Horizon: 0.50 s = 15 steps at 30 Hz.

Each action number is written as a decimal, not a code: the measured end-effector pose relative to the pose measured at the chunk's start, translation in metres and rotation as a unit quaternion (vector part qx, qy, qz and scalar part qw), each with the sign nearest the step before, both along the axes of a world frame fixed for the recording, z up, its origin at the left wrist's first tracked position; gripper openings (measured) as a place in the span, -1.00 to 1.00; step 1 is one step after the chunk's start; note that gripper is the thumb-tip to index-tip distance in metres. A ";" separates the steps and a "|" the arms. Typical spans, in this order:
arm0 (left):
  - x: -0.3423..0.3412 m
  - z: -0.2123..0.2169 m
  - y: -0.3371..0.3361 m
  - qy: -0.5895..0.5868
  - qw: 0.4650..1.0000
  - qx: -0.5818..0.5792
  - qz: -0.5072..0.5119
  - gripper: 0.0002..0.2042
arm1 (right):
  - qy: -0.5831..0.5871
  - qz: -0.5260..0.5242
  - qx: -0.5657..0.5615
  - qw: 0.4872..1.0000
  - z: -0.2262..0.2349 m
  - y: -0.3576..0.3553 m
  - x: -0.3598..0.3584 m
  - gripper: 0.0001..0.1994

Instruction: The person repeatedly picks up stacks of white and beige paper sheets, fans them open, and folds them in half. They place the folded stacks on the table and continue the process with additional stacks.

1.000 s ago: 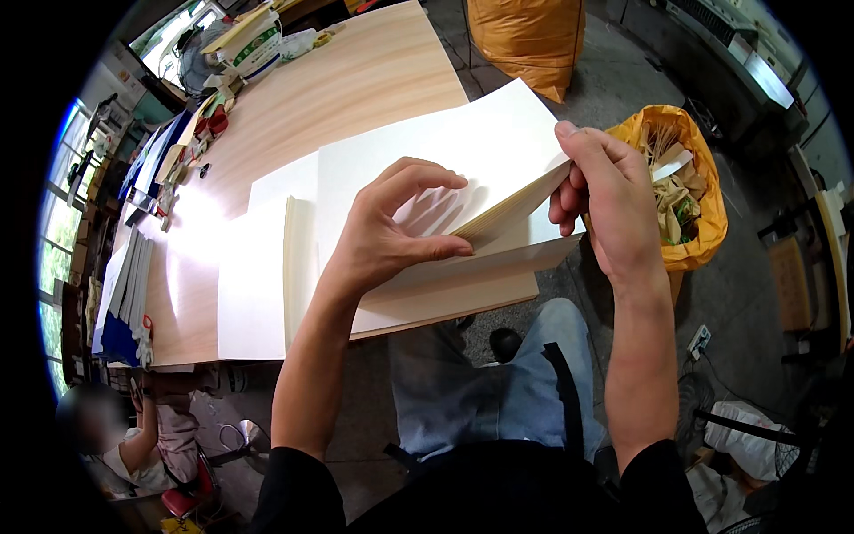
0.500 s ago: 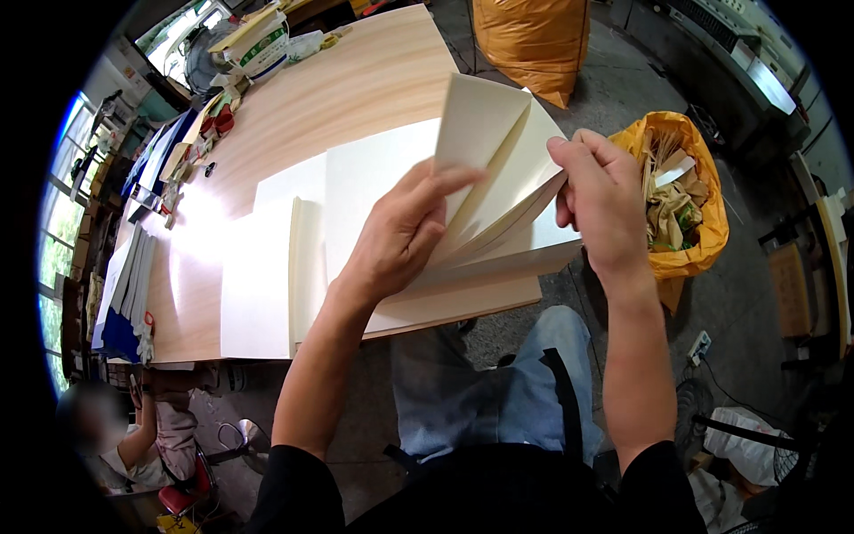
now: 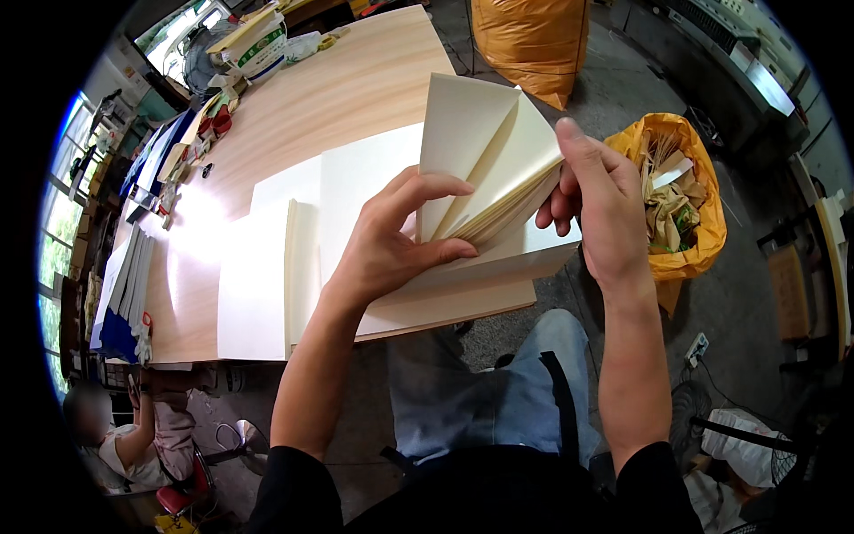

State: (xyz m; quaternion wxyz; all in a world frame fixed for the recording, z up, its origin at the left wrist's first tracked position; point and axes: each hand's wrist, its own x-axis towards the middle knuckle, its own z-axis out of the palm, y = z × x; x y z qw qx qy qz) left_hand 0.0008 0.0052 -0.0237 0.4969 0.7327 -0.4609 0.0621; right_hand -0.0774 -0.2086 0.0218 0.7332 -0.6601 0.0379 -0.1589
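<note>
Workshop setting with a long pale wood counter [image 3: 356, 80] running away from the person. Left hand [image 3: 391, 240] is curling over the near side of a bundle of cream paper sheets [image 3: 485, 169], fingers reaching across the top and thumb pressing underneath. Right hand [image 3: 605, 205] is pinching the right edge of the same bundle, lifting the sheets so they're fanning upward between both hands. Underneath, a bigger stack of cream sheets [image 3: 365, 187] is lying flat on the counter, with another stack [image 3: 253, 285] sitting just beside it on the left. Off the right edge, an orange bag of scraps [image 3: 685, 205] is standing on the floor.
</note>
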 end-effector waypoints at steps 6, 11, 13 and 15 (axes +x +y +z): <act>-0.015 0.003 -0.015 -0.045 0.994 -0.055 0.086 -0.60 | -0.115 -0.147 -0.305 0.934 -0.020 0.005 0.010 -0.60; -0.003 0.009 -0.002 -0.076 0.994 0.073 -0.008 -0.68 | 0.012 -0.007 0.026 1.000 0.001 0.004 0.006 -0.65; -0.007 0.008 -0.006 -0.099 0.993 0.063 0.014 -0.65 | 0.022 0.027 0.078 0.996 0.000 -0.001 0.006 -0.67; -0.007 0.006 -0.007 -0.102 0.993 0.050 0.023 -0.59 | 0.016 0.025 0.075 0.997 -0.001 -0.002 0.006 -0.67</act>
